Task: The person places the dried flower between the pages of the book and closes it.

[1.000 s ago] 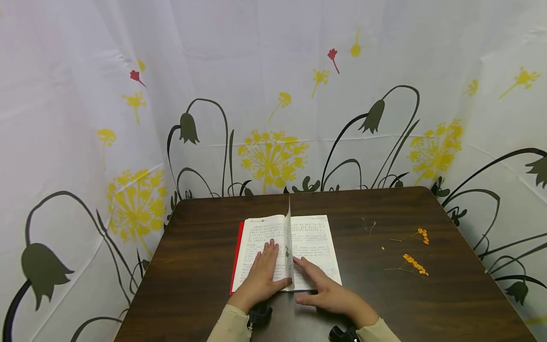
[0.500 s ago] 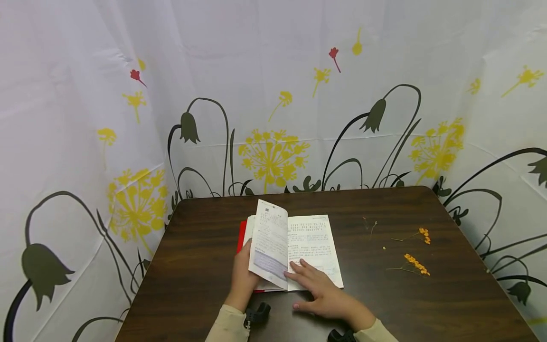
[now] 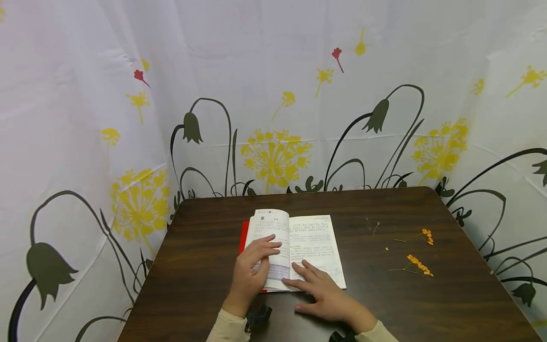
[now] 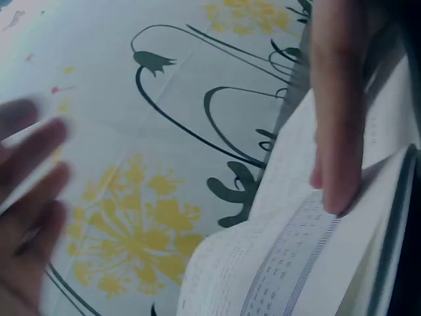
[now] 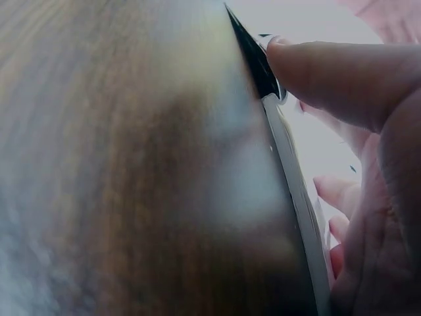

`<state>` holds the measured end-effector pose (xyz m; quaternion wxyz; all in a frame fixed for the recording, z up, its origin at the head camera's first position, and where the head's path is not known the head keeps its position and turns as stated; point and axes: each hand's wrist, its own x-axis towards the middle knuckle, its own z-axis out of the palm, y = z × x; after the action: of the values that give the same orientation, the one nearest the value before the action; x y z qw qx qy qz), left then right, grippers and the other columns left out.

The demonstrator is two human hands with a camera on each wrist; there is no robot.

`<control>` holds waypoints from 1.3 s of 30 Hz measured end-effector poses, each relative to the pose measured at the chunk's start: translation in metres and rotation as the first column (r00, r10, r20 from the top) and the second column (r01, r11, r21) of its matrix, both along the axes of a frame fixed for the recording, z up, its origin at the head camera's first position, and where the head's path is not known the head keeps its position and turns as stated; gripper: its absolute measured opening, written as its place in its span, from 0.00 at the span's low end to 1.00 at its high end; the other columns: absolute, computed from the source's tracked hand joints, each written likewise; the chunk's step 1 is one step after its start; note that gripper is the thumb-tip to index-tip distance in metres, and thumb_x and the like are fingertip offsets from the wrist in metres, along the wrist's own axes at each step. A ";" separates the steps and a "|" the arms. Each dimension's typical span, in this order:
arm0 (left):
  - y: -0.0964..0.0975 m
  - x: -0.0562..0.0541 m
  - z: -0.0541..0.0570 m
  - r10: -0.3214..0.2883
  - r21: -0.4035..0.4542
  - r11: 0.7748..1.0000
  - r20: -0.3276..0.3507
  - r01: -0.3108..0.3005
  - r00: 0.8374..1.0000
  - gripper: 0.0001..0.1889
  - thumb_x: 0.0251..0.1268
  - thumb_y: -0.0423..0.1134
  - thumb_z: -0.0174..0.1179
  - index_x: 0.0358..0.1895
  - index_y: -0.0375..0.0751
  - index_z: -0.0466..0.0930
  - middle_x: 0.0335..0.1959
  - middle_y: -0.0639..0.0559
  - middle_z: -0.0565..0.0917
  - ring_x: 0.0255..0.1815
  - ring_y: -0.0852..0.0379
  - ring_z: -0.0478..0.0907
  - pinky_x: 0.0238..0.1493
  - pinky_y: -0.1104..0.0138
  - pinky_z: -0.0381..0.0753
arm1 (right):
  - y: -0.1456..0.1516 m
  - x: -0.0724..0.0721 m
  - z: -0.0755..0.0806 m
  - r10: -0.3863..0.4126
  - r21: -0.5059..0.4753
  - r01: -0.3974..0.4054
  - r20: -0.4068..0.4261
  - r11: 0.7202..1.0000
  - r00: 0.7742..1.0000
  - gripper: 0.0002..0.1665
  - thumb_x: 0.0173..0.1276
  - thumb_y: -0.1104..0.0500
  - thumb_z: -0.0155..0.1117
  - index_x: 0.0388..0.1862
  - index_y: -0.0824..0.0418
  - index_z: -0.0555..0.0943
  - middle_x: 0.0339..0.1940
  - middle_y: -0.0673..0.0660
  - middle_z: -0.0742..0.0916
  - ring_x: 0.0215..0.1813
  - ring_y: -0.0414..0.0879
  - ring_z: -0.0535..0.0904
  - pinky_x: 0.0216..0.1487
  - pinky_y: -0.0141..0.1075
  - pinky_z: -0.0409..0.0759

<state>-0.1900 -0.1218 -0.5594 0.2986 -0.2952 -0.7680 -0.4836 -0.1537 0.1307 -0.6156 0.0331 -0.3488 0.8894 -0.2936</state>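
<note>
An open book (image 3: 318,240) with printed pages lies on the brown table, a strip of its red cover (image 3: 244,235) showing at the left. My left hand (image 3: 252,268) is over the left page, fingers extended toward the gutter. In the left wrist view, the fingers of that hand (image 4: 29,191) look blurred and raised above the curved page (image 4: 289,263). My right hand (image 3: 326,294) rests at the lower part of the book, its straight fingers spread across the right page and gutter. Its thumb (image 5: 329,76) sits beside the book's lower edge in the right wrist view.
To the right of the book lie two yellow-orange flower sprigs, the nearer sprig (image 3: 419,266) and the farther sprig (image 3: 427,236). A thin stem (image 3: 376,229) and a tiny yellow bit (image 3: 387,249) are closer to the book. A flower-printed curtain (image 3: 205,57) hangs behind the table (image 3: 192,237).
A leaf that stood upright was turned over to the left by my left hand and now lies down on that side. The left hand has let go; the right hand has barely moved.
</note>
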 end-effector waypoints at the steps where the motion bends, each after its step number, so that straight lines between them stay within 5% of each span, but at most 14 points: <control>1: 0.002 0.000 -0.002 -0.050 -0.060 0.997 0.093 0.055 0.994 0.23 0.69 0.19 0.58 0.55 0.49 0.92 0.60 0.52 0.92 0.69 0.48 0.86 0.78 0.66 0.76 | 0.000 0.000 0.000 0.004 -0.003 -0.004 -0.005 1.000 1.000 0.39 0.74 0.41 0.74 0.82 0.33 0.74 0.90 0.57 0.68 0.89 0.69 0.60 0.76 0.73 0.69; 3: 0.007 0.000 -0.010 -0.102 -0.148 0.978 0.276 0.147 0.956 0.22 0.75 0.25 0.60 0.61 0.52 0.90 0.69 0.59 0.88 0.81 0.50 0.76 0.84 0.59 0.69 | 0.000 -0.001 0.001 0.016 -0.010 -0.017 -0.020 1.000 1.000 0.39 0.74 0.41 0.73 0.82 0.34 0.74 0.90 0.58 0.68 0.89 0.69 0.60 0.75 0.73 0.70; 5: 0.012 -0.002 -0.018 -0.110 -0.180 0.962 0.437 0.207 0.893 0.20 0.79 0.31 0.61 0.67 0.53 0.88 0.74 0.61 0.83 0.87 0.52 0.67 0.88 0.52 0.62 | 0.001 -0.002 0.001 0.024 -0.027 -0.024 -0.023 0.999 0.999 0.39 0.74 0.42 0.73 0.82 0.36 0.75 0.90 0.57 0.68 0.89 0.70 0.60 0.74 0.74 0.70; 7: 0.015 -0.004 -0.026 -0.093 -0.200 0.952 0.534 0.233 0.840 0.19 0.82 0.35 0.60 0.69 0.50 0.87 0.77 0.60 0.81 0.90 0.50 0.60 0.89 0.44 0.56 | 0.002 -0.003 0.001 0.029 -0.047 -0.030 -0.012 0.998 0.999 0.38 0.74 0.42 0.74 0.82 0.38 0.75 0.90 0.57 0.68 0.89 0.70 0.60 0.75 0.74 0.68; 9: 0.016 -0.006 -0.033 -0.057 -0.234 0.943 0.585 0.236 0.809 0.19 0.83 0.37 0.60 0.70 0.48 0.85 0.79 0.57 0.79 0.92 0.46 0.55 0.89 0.38 0.50 | 0.004 -0.004 0.000 0.032 -0.056 -0.032 0.006 0.998 0.999 0.38 0.74 0.42 0.74 0.82 0.38 0.75 0.89 0.56 0.69 0.89 0.68 0.59 0.76 0.73 0.67; 14: 0.014 -0.007 -0.042 0.038 -0.407 0.879 0.578 0.247 0.815 0.24 0.82 0.41 0.58 0.76 0.44 0.79 0.87 0.48 0.67 0.92 0.31 0.47 0.85 0.26 0.44 | 0.006 -0.005 -0.001 0.034 -0.045 -0.032 0.033 0.998 0.999 0.38 0.76 0.41 0.72 0.82 0.38 0.74 0.89 0.55 0.69 0.90 0.65 0.58 0.79 0.72 0.65; 19: 0.015 -0.007 -0.042 0.078 -0.493 0.826 0.579 0.272 0.811 0.27 0.85 0.46 0.53 0.81 0.41 0.73 0.91 0.45 0.57 0.92 0.28 0.43 0.84 0.25 0.43 | 0.006 -0.003 0.000 0.023 -0.044 -0.022 0.026 0.999 0.999 0.37 0.75 0.42 0.73 0.81 0.40 0.75 0.89 0.56 0.70 0.90 0.64 0.59 0.79 0.72 0.66; 23: 0.016 -0.006 -0.040 0.091 -0.498 0.824 0.588 0.271 0.804 0.28 0.85 0.47 0.53 0.81 0.42 0.72 0.91 0.47 0.57 0.93 0.31 0.42 0.86 0.27 0.43 | 0.006 -0.003 0.000 0.021 -0.049 -0.020 0.026 0.999 0.999 0.38 0.74 0.43 0.74 0.80 0.40 0.76 0.88 0.56 0.71 0.90 0.64 0.59 0.79 0.71 0.66; 34: 0.015 -0.005 -0.043 0.064 -0.490 0.827 0.569 0.276 0.820 0.29 0.85 0.48 0.56 0.81 0.41 0.73 0.91 0.45 0.58 0.92 0.27 0.44 0.84 0.25 0.43 | 0.009 0.002 0.001 0.030 -0.024 -0.030 0.002 0.999 1.000 0.39 0.75 0.43 0.74 0.82 0.41 0.74 0.88 0.55 0.72 0.89 0.64 0.61 0.80 0.69 0.67; 39: 0.014 -0.004 -0.047 0.089 -0.535 0.800 0.554 0.272 0.828 0.32 0.81 0.51 0.60 0.82 0.44 0.71 0.92 0.48 0.56 0.93 0.31 0.43 0.86 0.28 0.44 | 0.022 0.008 0.015 0.095 -0.067 -0.086 0.136 0.994 0.986 0.36 0.78 0.42 0.70 0.81 0.43 0.75 0.88 0.57 0.71 0.88 0.68 0.61 0.81 0.69 0.65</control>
<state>-0.1941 -0.1073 -0.6064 -0.0690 -0.2590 -0.9164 -0.2973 -0.1457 0.1532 -0.6006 0.0977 -0.3683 0.8588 -0.3426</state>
